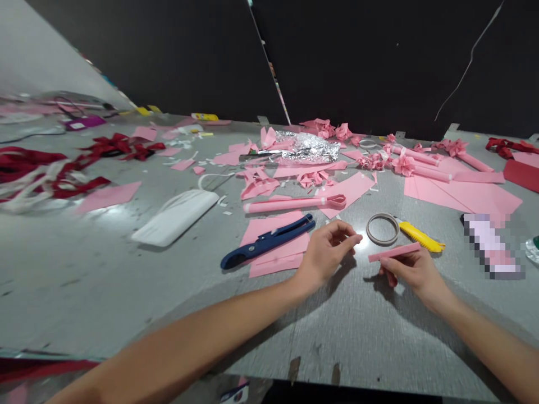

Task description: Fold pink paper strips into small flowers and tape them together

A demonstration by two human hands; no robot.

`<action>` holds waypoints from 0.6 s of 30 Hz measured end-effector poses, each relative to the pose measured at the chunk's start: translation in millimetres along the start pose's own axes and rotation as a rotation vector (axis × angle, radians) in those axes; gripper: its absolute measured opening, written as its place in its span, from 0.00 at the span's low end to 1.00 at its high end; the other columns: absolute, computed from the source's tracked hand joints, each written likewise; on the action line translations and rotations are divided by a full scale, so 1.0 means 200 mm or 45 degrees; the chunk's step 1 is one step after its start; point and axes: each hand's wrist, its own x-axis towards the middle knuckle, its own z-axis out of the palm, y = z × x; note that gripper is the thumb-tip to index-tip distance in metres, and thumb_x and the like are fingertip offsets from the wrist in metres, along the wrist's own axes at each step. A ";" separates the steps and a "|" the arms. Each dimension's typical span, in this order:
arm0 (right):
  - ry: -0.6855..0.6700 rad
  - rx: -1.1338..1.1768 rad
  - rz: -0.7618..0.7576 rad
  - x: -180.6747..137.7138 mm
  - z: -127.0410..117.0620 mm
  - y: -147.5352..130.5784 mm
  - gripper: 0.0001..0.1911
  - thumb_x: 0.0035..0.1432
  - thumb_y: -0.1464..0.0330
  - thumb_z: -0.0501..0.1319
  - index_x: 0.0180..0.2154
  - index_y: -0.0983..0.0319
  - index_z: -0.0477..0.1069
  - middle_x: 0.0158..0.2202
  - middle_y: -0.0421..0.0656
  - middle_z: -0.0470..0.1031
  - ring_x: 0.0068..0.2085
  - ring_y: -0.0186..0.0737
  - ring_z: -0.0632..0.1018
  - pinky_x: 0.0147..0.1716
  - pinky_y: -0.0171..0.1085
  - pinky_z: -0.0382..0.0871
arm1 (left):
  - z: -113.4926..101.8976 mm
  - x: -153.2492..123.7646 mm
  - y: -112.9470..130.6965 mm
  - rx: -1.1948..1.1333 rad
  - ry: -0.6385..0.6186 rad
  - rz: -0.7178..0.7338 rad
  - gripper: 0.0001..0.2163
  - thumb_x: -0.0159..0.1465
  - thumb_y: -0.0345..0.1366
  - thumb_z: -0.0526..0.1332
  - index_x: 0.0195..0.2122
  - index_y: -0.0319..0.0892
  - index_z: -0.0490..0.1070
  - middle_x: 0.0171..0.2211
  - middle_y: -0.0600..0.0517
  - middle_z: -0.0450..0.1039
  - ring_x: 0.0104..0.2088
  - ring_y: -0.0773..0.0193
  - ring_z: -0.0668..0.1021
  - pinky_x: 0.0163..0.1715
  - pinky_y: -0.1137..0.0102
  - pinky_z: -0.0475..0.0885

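Note:
My right hand (410, 270) pinches a narrow pink paper strip (393, 252), held flat just above the grey table (126, 292). My left hand (326, 249) hovers a little to the left of the strip, fingers curled with thumb and forefinger pressed together; whether a small bit is between them I cannot make out. A thin tape ring (382, 229) and a yellow utility knife (420, 235) lie just beyond my hands. Blue scissors (267, 242) rest on pink paper sheets (275, 244) to the left.
Rolled pink paper tubes (295, 204) and folded pink flowers (402, 163) lie further back with crumpled foil (311, 146). A white face mask (177, 216) sits left of centre, red ribbons (46, 168) at far left. Large pink sheets (463, 193) lie at right.

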 end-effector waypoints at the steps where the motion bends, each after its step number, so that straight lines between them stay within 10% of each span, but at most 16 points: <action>1: -0.001 -0.003 -0.002 0.00 0.00 0.00 0.23 0.60 0.48 0.77 0.34 0.62 0.87 0.29 0.48 0.81 0.25 0.37 0.74 0.27 0.40 0.69 | 0.00 0.00 0.00 -0.004 -0.001 -0.010 0.12 0.62 0.44 0.74 0.31 0.44 0.74 0.28 0.53 0.78 0.25 0.64 0.80 0.25 0.69 0.73; 18: 0.014 -0.040 -0.010 0.00 0.00 -0.01 0.25 0.58 0.46 0.77 0.37 0.62 0.89 0.28 0.47 0.80 0.25 0.38 0.74 0.27 0.40 0.68 | 0.02 -0.01 -0.04 -0.051 -0.128 -0.025 0.10 0.61 0.39 0.75 0.36 0.44 0.76 0.33 0.53 0.81 0.28 0.64 0.80 0.29 0.67 0.75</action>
